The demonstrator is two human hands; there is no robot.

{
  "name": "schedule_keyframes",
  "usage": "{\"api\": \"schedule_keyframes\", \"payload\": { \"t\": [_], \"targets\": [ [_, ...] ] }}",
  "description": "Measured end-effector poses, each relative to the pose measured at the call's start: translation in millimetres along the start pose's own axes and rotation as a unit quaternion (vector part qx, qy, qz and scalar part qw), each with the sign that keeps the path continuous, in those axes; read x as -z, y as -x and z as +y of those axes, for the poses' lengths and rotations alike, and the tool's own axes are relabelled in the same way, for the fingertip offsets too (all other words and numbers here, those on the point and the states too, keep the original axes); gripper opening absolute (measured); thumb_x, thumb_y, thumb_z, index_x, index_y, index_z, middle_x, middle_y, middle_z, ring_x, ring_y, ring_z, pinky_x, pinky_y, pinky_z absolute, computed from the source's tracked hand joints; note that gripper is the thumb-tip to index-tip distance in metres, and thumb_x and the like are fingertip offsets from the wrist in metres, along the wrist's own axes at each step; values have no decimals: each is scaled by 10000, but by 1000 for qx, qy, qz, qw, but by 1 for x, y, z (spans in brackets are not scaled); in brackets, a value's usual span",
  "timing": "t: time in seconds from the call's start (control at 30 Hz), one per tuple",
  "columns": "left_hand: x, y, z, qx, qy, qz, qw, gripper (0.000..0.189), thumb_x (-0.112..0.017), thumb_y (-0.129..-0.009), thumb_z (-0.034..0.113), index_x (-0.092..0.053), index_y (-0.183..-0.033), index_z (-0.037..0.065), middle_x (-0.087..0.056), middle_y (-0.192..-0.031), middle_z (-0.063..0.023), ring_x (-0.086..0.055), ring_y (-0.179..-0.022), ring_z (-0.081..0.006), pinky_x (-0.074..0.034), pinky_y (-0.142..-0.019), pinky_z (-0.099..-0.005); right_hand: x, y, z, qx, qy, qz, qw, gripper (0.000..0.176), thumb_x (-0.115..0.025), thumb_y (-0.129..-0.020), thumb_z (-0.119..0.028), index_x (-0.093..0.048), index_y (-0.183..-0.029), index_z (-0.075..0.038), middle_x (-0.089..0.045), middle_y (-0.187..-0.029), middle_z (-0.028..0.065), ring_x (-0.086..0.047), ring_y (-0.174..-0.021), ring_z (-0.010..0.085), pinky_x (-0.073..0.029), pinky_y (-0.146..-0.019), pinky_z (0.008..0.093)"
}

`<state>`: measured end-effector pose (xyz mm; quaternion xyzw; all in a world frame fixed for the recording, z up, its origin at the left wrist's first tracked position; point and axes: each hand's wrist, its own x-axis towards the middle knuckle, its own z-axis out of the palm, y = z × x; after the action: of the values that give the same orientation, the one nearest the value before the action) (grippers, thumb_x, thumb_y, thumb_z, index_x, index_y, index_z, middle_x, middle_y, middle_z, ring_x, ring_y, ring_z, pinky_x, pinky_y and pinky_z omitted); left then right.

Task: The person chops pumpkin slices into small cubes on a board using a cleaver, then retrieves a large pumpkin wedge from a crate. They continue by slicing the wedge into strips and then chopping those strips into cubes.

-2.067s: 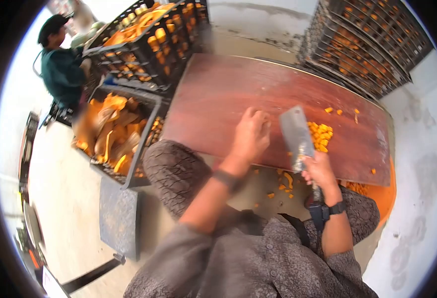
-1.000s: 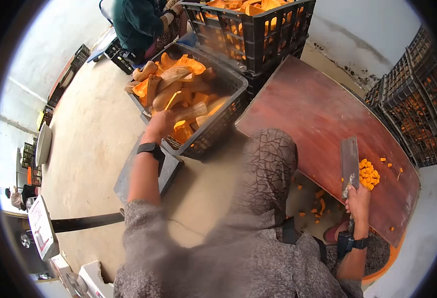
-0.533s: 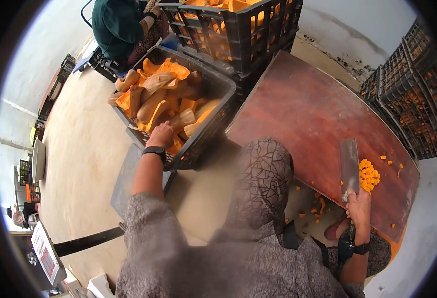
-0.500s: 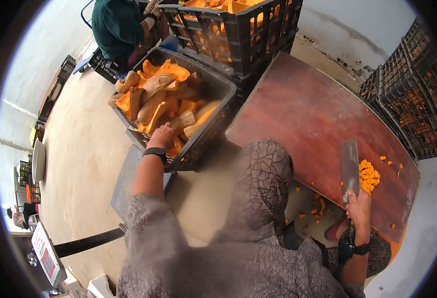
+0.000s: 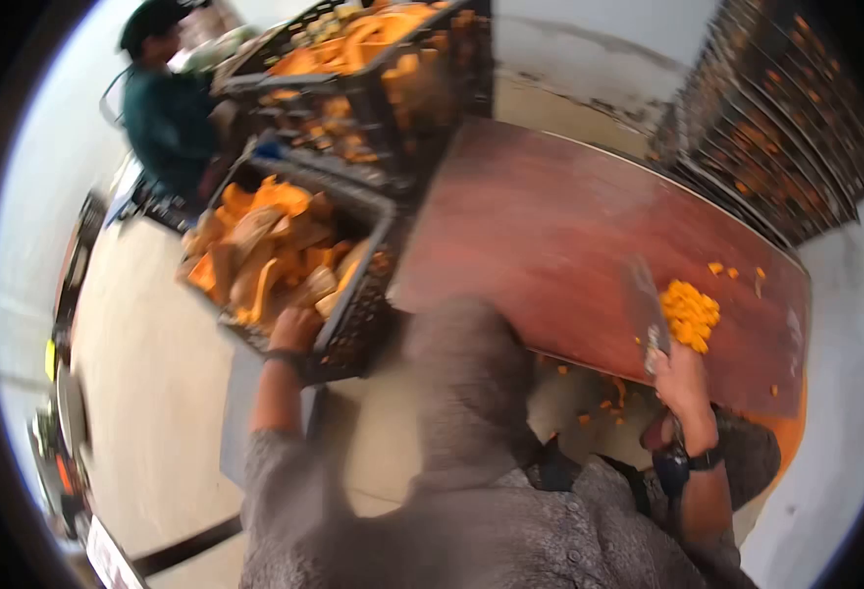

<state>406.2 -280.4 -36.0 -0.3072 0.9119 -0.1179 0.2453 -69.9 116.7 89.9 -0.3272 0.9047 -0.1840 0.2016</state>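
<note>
My left hand (image 5: 296,329) is closed at the near edge of a low black crate (image 5: 385,228), its fingers curled against a piece of butternut squash (image 5: 320,287). More large squash pieces (image 5: 255,231), with tan skin and orange flesh, fill that crate. On the right, my right hand (image 5: 684,381) grips the handle of a cleaver (image 5: 646,294). Its broad blade lies on the red-brown board (image 5: 549,236), just left of a small heap of diced squash (image 5: 690,316). Motion smears the finger detail of both hands.
A taller black crate (image 5: 358,113) of squash pieces stands behind. A person (image 5: 167,123) in dark green sits at the upper left. Stacked crates (image 5: 775,118) line the back right beside the wall. Some orange cubes (image 5: 608,404) lie on the floor below the board.
The view has tilted up and turned, bringing more of the other person into sight. My left hand remains at the crate's near side, and the cleaver stays beside the diced heap.
</note>
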Motion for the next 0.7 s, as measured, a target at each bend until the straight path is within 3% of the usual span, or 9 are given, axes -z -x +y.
{"api": "schedule_keyframes", "payload": {
  "t": [0.13, 0.2, 0.23, 0.33, 0.43, 0.5, 0.57, 0.63, 0.7],
  "targets": [
    [-29, 10, -18, -24, 40, 103, 994, 174, -581, -770, 118, -644, -932, 103, -607, -944, -84, -580, -941, -262, -461, -822, -378, -4, -3, 12, 45, 42, 13, 998, 298, -600, -883, -269, -648, -918, 22, -641, -874, 283, -617, -872, 469, -488, -738, 523],
    [38, 10, -7, -10, 38, -14, 999, 142, -617, -758, 95, -683, -878, 60, -669, -875, -147, -665, -858, -332, -511, -740, -432, 1, 0, 5, 11, 50, 13, 999, 301, -595, -887, -272, -651, -920, 22, -646, -872, 280, -622, -868, 465, -492, -739, 522],
    [49, 11, -6, 23, 113, 62, 991, 101, -640, -739, 108, -694, -800, 49, -670, -804, -177, -677, -806, -346, -531, -710, -434, 2, 0, 3, -1, 53, 2, 999, 305, -589, -891, -274, -654, -921, 22, -650, -870, 278, -628, -864, 461, -495, -740, 520],
    [95, 32, -15, 12, 119, 106, 987, 180, -683, -736, 211, -706, -792, 42, -668, -784, -182, -659, -783, -348, -525, -712, -460, 2, 2, 7, 31, 5, 28, 999, 244, -592, -886, -187, -619, -960, 44, -624, -826, 294, -613, -822, 472, -473, -719, 510],
    [103, 37, -39, 126, 126, 38, 983, 216, -708, -692, 211, -695, -781, 16, -662, -769, -187, -657, -794, -356, -530, -721, -468, 3, 0, 10, 19, 1, 19, 1000, 242, -579, -890, -184, -616, -971, 41, -620, -815, 294, -602, -835, 486, -474, -722, 506],
    [85, 46, -73, 144, 96, 133, 976, 227, -710, -648, 193, -680, -756, -4, -670, -799, -205, -654, -804, -365, -525, -701, -460, 3, 2, 13, 28, -21, 20, 999, 258, -571, -894, -213, -626, -931, 36, -629, -816, 289, -620, -830, 466, -486, -714, 503],
    [99, 50, -100, 196, 170, 101, 960, 224, -651, -645, 152, -683, -785, -20, -672, -833, -228, -660, -804, -350, -511, -661, -434, -6, -3, 20, -14, -110, 3, 994, 264, -555, -894, -218, -629, -904, 36, -634, -804, 282, -636, -813, 445, -494, -685, 486],
    [180, 62, -72, 128, 356, 184, 907, 238, -592, -648, 137, -676, -780, -43, -652, -721, -179, -648, -684, -283, -487, -609, -395, -1, 0, 14, 15, -123, 14, 992, 252, -554, -894, -204, -636, -941, 30, -639, -827, 281, -628, -834, 456, -491, -702, 488],
    [223, 64, -56, 158, 446, 226, 852, 233, -567, -655, 145, -658, -732, -56, -568, -594, -70, -580, -576, -178, -465, -561, -342, -3, 0, 16, 16, -122, 9, 992, 249, -558, -892, -198, -639, -960, 27, -640, -839, 282, -625, -847, 461, -491, -715, 491]
  ]
}}
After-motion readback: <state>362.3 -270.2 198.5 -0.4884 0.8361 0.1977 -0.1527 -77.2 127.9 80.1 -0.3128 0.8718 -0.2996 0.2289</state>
